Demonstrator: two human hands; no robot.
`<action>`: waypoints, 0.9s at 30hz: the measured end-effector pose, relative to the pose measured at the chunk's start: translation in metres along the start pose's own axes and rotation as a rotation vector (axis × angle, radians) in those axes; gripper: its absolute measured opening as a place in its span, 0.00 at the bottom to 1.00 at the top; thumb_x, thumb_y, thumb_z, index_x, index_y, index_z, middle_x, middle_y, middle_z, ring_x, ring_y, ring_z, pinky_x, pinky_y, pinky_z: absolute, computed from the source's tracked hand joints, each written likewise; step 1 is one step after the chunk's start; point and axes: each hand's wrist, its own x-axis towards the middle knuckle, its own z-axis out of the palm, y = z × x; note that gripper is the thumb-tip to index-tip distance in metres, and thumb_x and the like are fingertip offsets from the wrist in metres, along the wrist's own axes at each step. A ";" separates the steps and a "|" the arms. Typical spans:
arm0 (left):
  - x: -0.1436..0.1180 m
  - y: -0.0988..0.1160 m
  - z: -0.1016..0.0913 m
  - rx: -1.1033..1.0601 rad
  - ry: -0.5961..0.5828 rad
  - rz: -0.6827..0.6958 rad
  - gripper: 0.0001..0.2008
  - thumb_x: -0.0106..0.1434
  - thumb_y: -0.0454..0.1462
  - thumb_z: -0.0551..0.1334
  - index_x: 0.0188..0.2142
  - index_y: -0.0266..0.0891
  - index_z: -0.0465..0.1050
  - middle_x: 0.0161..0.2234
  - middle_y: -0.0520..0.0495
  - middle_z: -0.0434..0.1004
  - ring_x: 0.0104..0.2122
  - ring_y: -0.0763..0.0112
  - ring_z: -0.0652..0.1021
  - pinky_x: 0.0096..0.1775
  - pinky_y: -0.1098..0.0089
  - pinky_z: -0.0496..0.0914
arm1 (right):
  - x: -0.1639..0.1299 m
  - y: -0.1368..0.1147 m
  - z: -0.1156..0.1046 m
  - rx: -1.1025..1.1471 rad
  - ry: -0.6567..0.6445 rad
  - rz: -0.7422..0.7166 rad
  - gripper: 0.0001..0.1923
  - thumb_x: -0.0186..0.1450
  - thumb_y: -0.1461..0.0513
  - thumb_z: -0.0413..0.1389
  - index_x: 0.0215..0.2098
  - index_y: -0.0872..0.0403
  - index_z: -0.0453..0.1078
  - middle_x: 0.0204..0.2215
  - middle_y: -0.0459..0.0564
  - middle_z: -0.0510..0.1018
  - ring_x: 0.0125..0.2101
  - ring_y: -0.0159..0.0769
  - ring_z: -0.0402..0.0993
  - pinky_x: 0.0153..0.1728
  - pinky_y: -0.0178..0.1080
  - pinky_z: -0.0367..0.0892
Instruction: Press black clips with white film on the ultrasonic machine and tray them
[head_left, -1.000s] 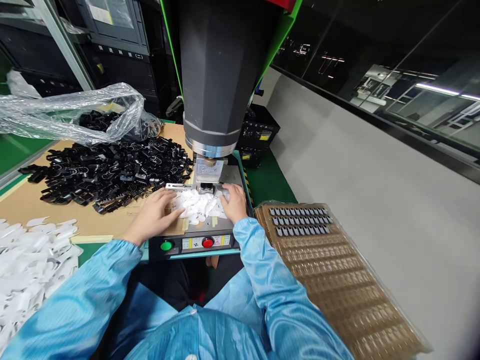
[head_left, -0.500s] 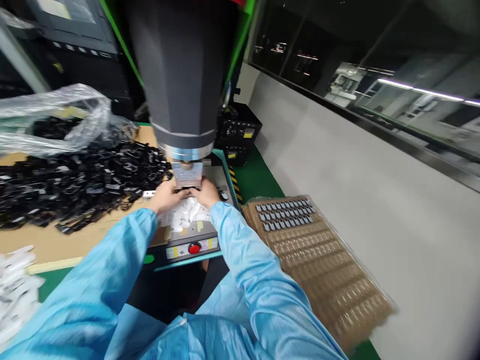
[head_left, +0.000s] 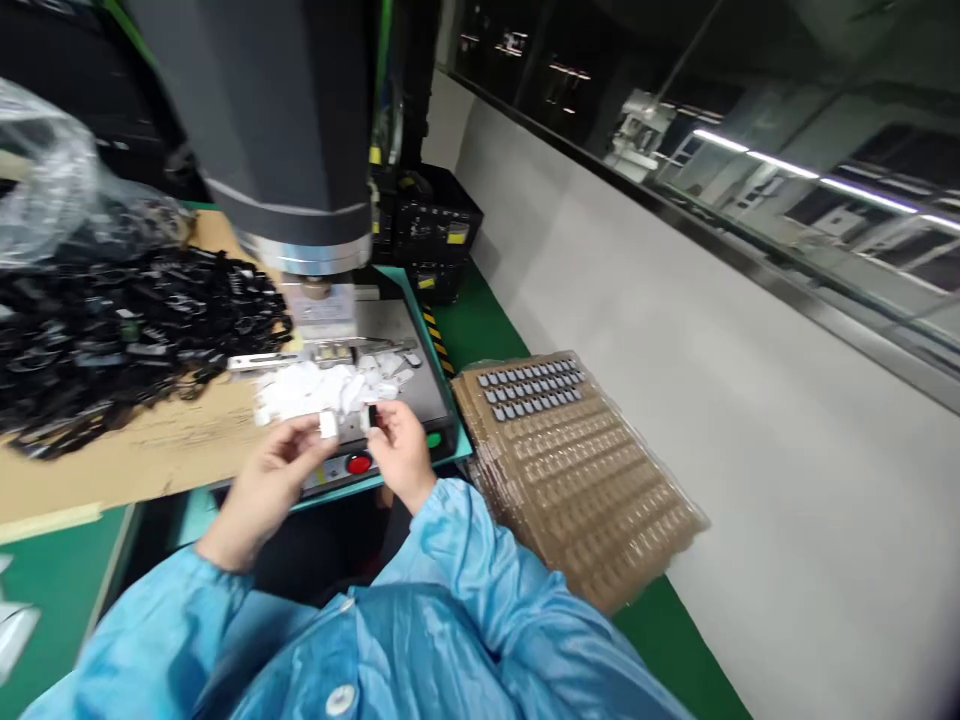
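My left hand (head_left: 289, 460) pinches a small white piece (head_left: 328, 424) between thumb and fingers. Close beside it, my right hand (head_left: 401, 450) grips a small black and white part (head_left: 368, 418), partly hidden by the fingers. Both hands are over the front edge of the press base, above its red button (head_left: 359, 464). Just beyond them lies a pile of white pieces (head_left: 307, 388). Behind the pile a metal fixture (head_left: 332, 354) sits beneath the machine's head (head_left: 300, 225).
A heap of black parts (head_left: 142, 330) covers the cardboard on the left, with a clear plastic bag (head_left: 45, 180) behind. To the right, stacked plastic trays (head_left: 585, 480) carry rows of grey parts (head_left: 529, 388) at the far end. A green button (head_left: 433, 440) is near my right hand.
Both hands have come back from under the machine's head toward my body and moved apart, each with a small piece in its fingers. The view has shifted, uncovering the fixture.
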 end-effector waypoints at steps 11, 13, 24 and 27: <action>-0.021 -0.009 0.020 -0.192 -0.151 0.062 0.25 0.59 0.45 0.79 0.52 0.41 0.79 0.36 0.46 0.85 0.37 0.67 0.83 0.46 0.65 0.79 | -0.028 -0.024 -0.008 -0.008 -0.088 -0.024 0.16 0.67 0.62 0.63 0.53 0.49 0.73 0.46 0.52 0.83 0.47 0.42 0.81 0.54 0.48 0.78; -0.020 -0.013 0.019 -0.209 -0.149 0.066 0.24 0.59 0.44 0.79 0.52 0.41 0.80 0.36 0.47 0.85 0.37 0.67 0.83 0.46 0.65 0.79 | -0.028 -0.023 -0.008 -0.017 -0.092 -0.034 0.16 0.67 0.63 0.63 0.53 0.49 0.73 0.47 0.52 0.83 0.48 0.42 0.81 0.55 0.48 0.78; -0.020 -0.004 0.017 -0.447 -0.149 -0.030 0.18 0.61 0.43 0.78 0.46 0.41 0.78 0.36 0.50 0.82 0.33 0.71 0.82 0.38 0.72 0.79 | -0.026 -0.033 0.000 0.226 -0.113 0.069 0.16 0.70 0.55 0.63 0.53 0.48 0.70 0.50 0.53 0.84 0.47 0.42 0.83 0.51 0.48 0.79; -0.020 0.000 0.013 -0.625 -0.233 -0.128 0.17 0.65 0.42 0.75 0.50 0.40 0.78 0.45 0.43 0.83 0.38 0.68 0.84 0.38 0.72 0.80 | -0.023 -0.039 0.001 0.382 -0.112 0.154 0.16 0.72 0.56 0.59 0.56 0.49 0.70 0.50 0.53 0.84 0.43 0.40 0.82 0.48 0.47 0.79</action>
